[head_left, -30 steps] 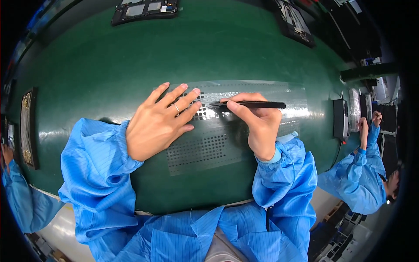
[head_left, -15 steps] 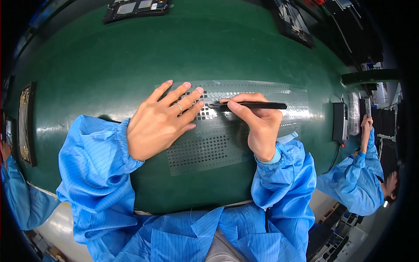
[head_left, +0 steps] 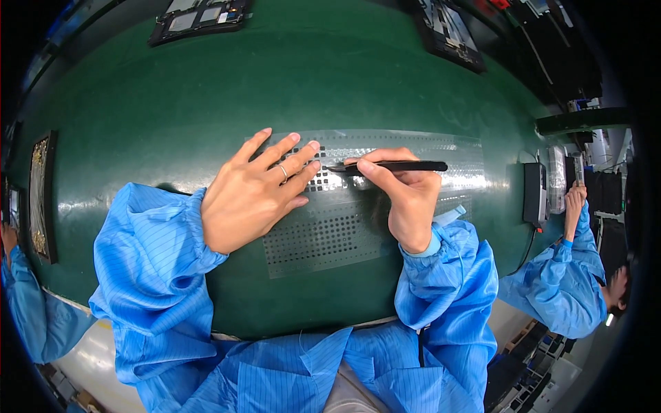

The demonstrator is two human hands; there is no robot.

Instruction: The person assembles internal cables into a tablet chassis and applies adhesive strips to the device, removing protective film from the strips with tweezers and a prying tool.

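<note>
My left hand lies palm down with its fingers spread, the fingertips resting on a clear plastic sheet. That sheet carries rows of small black square pads, some of them hidden under the fingers. In a pen-like pinch, my right hand holds black tweezers. Their tips point left, at the edge of the black pads close to my left fingertips. Whether a pad sits between the tips is too small to tell. Nearer to me lies a second clear sheet with rows of small dark dots.
Opened flat electronic devices lie at the far left and far right of the green table. A dark tray stands at the left edge, a black box with a cable at the right. Co-workers in blue sit on both sides.
The tweezers and my right hand have shifted very slightly left. My left hand stays in place on the sheet. The view has tilted a little, so the far devices appear lower.
</note>
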